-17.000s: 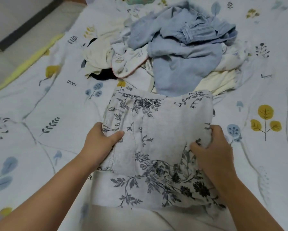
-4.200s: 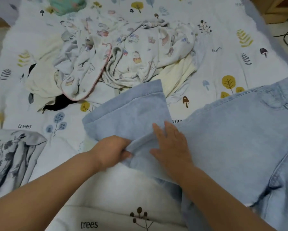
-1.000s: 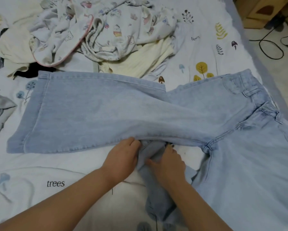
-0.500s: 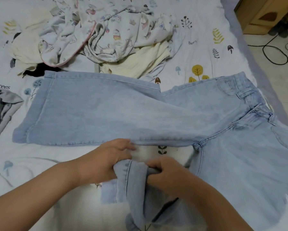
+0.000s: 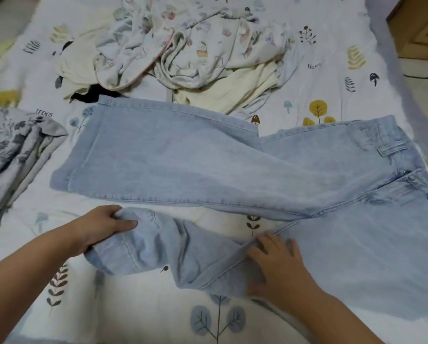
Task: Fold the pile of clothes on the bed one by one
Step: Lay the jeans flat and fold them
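Jeans spread across bed, waistband to right. Unfolded pile behind jeans. Folded garment left of jeans. Left hand and right hand on near leg.

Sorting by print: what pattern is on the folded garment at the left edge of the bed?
The folded garment is light grey with dark floral print, seen in the head view.

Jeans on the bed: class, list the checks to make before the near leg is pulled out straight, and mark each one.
1. Left hand grips the near leg's hem: ok.
2. Right hand presses the jeans near the crotch: ok.
3. Far leg lies flat: ok.
4. Near leg flat: not ok, bunched.
5. Folded floral garment apart from the jeans: ok.
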Demonstrator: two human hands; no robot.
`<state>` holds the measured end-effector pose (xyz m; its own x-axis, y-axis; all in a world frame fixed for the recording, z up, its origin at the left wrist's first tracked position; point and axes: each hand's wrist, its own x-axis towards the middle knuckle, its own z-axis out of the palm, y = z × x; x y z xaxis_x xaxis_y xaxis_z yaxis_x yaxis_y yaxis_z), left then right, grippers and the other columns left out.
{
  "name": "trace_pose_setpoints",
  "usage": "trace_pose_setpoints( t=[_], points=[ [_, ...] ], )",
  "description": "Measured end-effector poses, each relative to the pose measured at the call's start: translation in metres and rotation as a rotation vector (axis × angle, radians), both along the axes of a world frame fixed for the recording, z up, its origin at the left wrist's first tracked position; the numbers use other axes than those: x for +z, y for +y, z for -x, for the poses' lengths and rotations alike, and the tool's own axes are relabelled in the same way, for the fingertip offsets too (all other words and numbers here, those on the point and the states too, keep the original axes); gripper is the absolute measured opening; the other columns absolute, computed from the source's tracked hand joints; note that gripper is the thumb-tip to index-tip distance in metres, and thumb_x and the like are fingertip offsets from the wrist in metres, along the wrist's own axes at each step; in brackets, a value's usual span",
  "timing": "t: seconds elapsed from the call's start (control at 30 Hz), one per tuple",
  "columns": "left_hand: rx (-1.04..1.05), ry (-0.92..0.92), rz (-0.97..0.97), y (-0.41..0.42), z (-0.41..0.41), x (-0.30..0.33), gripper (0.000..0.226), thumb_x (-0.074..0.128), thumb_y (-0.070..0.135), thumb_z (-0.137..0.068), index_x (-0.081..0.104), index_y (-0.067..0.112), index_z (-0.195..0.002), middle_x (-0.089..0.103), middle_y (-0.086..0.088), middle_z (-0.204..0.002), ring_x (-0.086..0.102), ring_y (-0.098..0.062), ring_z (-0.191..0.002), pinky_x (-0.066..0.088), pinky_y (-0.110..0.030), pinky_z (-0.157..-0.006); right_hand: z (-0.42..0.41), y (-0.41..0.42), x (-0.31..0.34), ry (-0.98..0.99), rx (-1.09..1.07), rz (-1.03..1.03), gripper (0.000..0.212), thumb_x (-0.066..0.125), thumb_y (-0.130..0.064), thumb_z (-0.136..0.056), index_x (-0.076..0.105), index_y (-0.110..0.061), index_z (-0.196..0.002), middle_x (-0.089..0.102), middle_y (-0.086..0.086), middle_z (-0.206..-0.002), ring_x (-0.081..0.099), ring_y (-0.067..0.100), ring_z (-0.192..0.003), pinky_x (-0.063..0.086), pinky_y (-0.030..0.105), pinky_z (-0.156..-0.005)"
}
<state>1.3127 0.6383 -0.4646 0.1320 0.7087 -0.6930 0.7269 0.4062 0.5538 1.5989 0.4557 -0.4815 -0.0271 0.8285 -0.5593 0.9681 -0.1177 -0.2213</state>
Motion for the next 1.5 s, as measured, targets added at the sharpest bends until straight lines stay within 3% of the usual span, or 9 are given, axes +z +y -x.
trace_pose_setpoints(
  t=[0.13, 0.3, 0.4, 0.53, 0.67, 0.83, 1.1, 1.23, 1.5],
  points=[
    [-0.007, 0.014, -0.006, 0.001, 0.004, 0.003, 0.029, 0.058, 0.032, -0.089, 0.070, 0.005, -0.084, 0.072, -0.008, -0.084, 0.065, -0.023, -0.085, 0.048, -0.025, -0.070, 0.003, 0.001, -0.007, -0.004, -0.024, -0.167, 0.059, 0.063, -0.038, -0.080, 0.044, -0.029, -0.135, 0.051, -0.002, -0.131, 0.043, 0.016, -0.126, 0.021, 0.054, -0.108],
    [-0.239, 0.085, 0.058, 0.008, 0.015, 0.018, 0.032, 0.058, 0.036, -0.087, 0.073, 0.008, -0.081, 0.074, -0.002, -0.079, 0.065, -0.013, -0.077, 0.045, -0.018, -0.066, 0.004, 0.008, 0.002, -0.059, 0.075, -0.320, 0.033, 0.092, -0.027, -0.037, 0.070, -0.024, -0.062, 0.065, 0.002, -0.070, 0.066, 0.023, -0.068, 0.056, 0.040, -0.064],
    [-0.344, 0.082, 0.243, 0.020, 0.027, 0.029, 0.046, 0.071, 0.055, -0.067, 0.075, 0.010, -0.079, 0.074, -0.004, -0.080, 0.068, -0.014, -0.079, 0.049, -0.023, -0.072, -0.008, 0.024, 0.016, -0.025, 0.019, -0.139, 0.019, 0.064, -0.026, -0.084, 0.053, -0.032, -0.070, 0.065, 0.003, -0.090, 0.062, 0.021, -0.089, 0.042, 0.033, -0.085],
    [-0.301, 0.025, 0.414, 0.049, 0.044, 0.043, 0.079, 0.089, 0.058, -0.029, 0.076, 0.004, -0.085, 0.072, -0.017, -0.093, 0.069, -0.026, -0.088, 0.054, -0.032, -0.079, -0.060, 0.050, 0.046, 0.138, -0.457, -0.274, 0.035, 0.046, -0.025, -0.094, 0.036, -0.020, -0.060, 0.053, 0.007, -0.068, 0.052, 0.026, -0.076, 0.034, 0.036, -0.065],
    [-0.021, -0.021, -0.074, 0.064, 0.034, 0.026, 0.036, 0.081, 0.029, -0.066, 0.071, 0.009, -0.094, 0.069, -0.016, -0.101, 0.065, -0.023, -0.080, 0.050, -0.024, -0.068, -0.081, 0.087, 0.044, -0.064, -0.627, -0.602, 0.026, 0.046, -0.021, -0.095, 0.049, -0.009, -0.072, 0.057, 0.022, -0.078, 0.044, 0.034, -0.076, 0.031, 0.039, -0.066],
    [0.070, 0.282, -0.385, 0.051, 0.013, -0.022, 0.050, 0.066, 0.023, -0.085, 0.048, 0.001, -0.126, 0.059, -0.020, -0.117, 0.055, -0.033, -0.107, 0.039, -0.035, -0.088, -0.045, 0.102, 0.021, -0.274, -0.560, -0.617, 0.041, 0.061, -0.012, -0.084, 0.053, 0.002, -0.123, 0.048, 0.032, -0.123, 0.042, 0.045, -0.115, 0.033, 0.052, -0.092],
    [-0.069, 0.560, -0.195, 0.028, 0.022, -0.056, 0.046, 0.048, 0.045, -0.092, 0.060, 0.001, -0.093, 0.063, -0.023, -0.102, 0.057, -0.036, -0.098, 0.044, -0.035, -0.081, 0.086, 0.042, -0.008, -0.010, 0.114, -0.158, 0.065, 0.072, -0.063, -0.048, 0.068, -0.019, -0.095, 0.065, 0.011, -0.102, 0.065, 0.029, -0.090, 0.053, 0.040, -0.079],
    [-0.028, 0.404, -0.247, 0.026, 0.029, -0.055, 0.031, 0.059, 0.027, -0.090, 0.047, 0.011, -0.066, 0.052, -0.007, -0.068, 0.051, -0.025, -0.071, 0.037, -0.031, -0.063, 0.102, 0.043, -0.013, -0.043, 0.113, -0.243, 0.042, 0.088, -0.024, -0.025, 0.065, -0.017, -0.059, 0.060, 0.003, -0.058, 0.059, 0.021, -0.052, 0.047, 0.024, -0.048],
    [0.155, 0.174, -0.483, 0.027, 0.051, -0.036, 0.031, 0.053, 0.014, -0.092, 0.036, 0.014, -0.066, 0.043, -0.003, -0.062, 0.036, -0.015, -0.057, 0.028, -0.030, -0.051, 0.120, 0.052, 0.038, 0.068, -0.036, -0.114, 0.017, 0.055, -0.028, -0.087, 0.055, -0.020, -0.102, 0.064, -0.001, -0.099, 0.062, 0.019, -0.094, 0.030, 0.024, -0.064]
  ],
)
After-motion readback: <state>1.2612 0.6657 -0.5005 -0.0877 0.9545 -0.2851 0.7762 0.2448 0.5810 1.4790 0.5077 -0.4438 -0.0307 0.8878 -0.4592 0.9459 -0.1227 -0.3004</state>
